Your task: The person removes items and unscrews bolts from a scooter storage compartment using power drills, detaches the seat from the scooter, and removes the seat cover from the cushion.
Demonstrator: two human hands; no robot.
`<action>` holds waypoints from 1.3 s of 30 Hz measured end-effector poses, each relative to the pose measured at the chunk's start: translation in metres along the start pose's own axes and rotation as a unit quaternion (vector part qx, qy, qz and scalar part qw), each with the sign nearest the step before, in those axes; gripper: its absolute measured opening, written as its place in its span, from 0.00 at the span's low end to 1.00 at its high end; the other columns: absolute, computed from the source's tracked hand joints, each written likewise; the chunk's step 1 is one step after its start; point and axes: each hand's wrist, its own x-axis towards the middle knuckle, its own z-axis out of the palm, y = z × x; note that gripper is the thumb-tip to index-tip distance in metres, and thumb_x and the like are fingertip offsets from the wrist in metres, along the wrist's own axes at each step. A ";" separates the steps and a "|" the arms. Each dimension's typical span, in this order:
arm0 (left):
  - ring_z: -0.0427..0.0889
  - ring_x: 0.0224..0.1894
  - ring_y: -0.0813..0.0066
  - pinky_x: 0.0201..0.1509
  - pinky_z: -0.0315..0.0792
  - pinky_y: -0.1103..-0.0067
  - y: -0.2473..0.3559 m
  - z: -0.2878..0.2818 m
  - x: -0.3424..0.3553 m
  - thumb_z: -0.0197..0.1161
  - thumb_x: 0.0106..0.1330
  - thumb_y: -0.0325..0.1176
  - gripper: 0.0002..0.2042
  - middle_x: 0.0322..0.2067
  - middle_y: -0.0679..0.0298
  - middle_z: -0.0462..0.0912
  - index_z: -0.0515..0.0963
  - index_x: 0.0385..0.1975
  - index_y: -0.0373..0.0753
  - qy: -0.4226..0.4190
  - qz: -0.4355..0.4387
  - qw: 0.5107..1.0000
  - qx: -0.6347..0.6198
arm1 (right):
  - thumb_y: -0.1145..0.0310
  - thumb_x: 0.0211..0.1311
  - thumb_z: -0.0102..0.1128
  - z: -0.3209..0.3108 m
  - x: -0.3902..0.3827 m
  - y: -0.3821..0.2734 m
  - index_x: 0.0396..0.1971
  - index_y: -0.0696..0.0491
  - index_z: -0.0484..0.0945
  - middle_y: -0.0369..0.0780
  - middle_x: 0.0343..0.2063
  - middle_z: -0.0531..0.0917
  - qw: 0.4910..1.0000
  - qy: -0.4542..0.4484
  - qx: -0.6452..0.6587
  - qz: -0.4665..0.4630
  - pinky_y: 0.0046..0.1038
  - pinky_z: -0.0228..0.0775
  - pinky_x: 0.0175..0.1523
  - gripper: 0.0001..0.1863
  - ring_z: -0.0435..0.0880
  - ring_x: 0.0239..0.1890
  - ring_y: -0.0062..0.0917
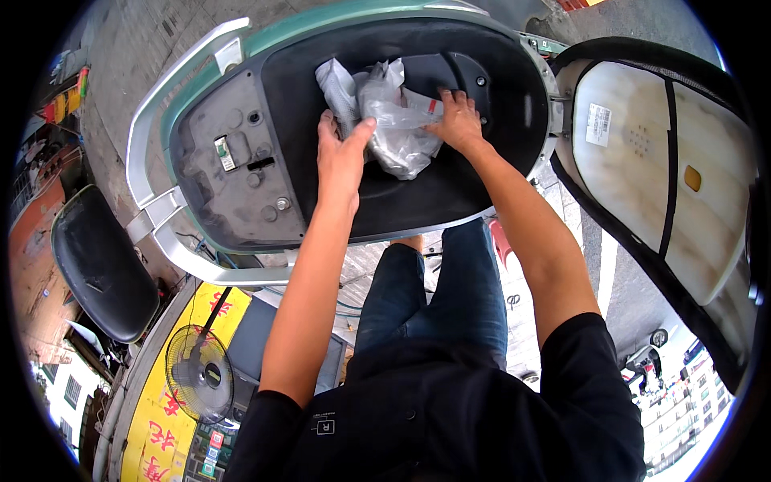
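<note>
A translucent plastic bag (pixel 395 145), crumpled and with greyish contents not clearly identifiable, lies in the black under-seat compartment (pixel 510 100) of a green scooter, near the middle of its length. The left hand (pixel 343 157) is at the bag's left side, thumb and fingers spread apart with plastic between them; whether it bears a firm grip cannot be told. The right hand (pixel 460 122) reaches over the bag's right side, fingers bent and pointing down into the compartment — its fingertips are partly hidden, so its hold likewise cannot be told. Left of the compartment is a dusty grey panel (pixel 205 189), with a small green-and-white item (pixel 225 153) set in a recess. The seat (pixel 630 181) stands hinged open to the right, its pale underside stained and carrying a white label (pixel 597 124) and a dark strap (pixel 671 153). A silver rail (pixel 138 149) curves around the scooter's left end — a black padded backrest (pixel 104 265) is beyond it.
</note>
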 end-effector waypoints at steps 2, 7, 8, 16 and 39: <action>0.60 0.66 0.55 0.68 0.55 0.68 -0.028 0.006 0.035 0.69 0.55 0.43 0.46 0.65 0.44 0.57 0.47 0.68 0.29 0.027 -0.022 0.999 0.039 | 0.49 0.40 0.73 -0.008 0.002 0.004 0.62 0.55 0.61 0.51 0.59 0.67 0.997 0.023 0.031 0.073 0.41 0.63 0.62 0.49 0.67 0.61 0.45; 0.68 0.61 0.55 0.57 0.68 0.69 -0.051 0.025 0.083 0.70 0.54 0.43 0.44 0.62 0.46 0.63 0.52 0.66 0.31 0.125 -0.057 0.973 0.188 | 0.48 0.43 0.69 0.037 0.026 0.027 0.57 0.62 0.67 0.53 0.56 0.73 0.932 -0.036 0.354 0.073 0.34 0.65 0.61 0.44 0.73 0.58 0.40; 0.72 0.58 0.56 0.57 0.68 0.70 -0.064 0.010 0.088 0.69 0.54 0.42 0.39 0.57 0.47 0.70 0.59 0.62 0.30 0.143 0.001 0.971 0.190 | 0.48 0.43 0.68 0.033 0.018 -0.001 0.56 0.62 0.68 0.53 0.55 0.73 0.935 -0.054 0.349 0.037 0.34 0.65 0.61 0.44 0.73 0.58 0.41; 0.77 0.53 0.51 0.56 0.69 0.68 -0.046 0.012 0.075 0.69 0.52 0.45 0.34 0.50 0.44 0.77 0.67 0.55 0.29 0.049 0.036 0.962 0.267 | 0.56 0.51 0.61 0.021 -0.042 -0.087 0.50 0.66 0.71 0.57 0.48 0.77 0.911 -0.112 0.397 -0.008 0.36 0.67 0.57 0.32 0.76 0.53 0.47; 0.80 0.47 0.65 0.51 0.71 0.74 -0.043 0.006 0.045 0.53 0.57 0.23 0.22 0.47 0.53 0.80 0.70 0.55 0.31 0.010 -0.108 0.986 0.124 | 0.60 0.44 0.68 0.053 0.027 -0.014 0.41 0.52 0.79 0.41 0.39 0.81 0.794 -0.113 0.582 0.134 0.29 0.74 0.46 0.21 0.81 0.40 0.29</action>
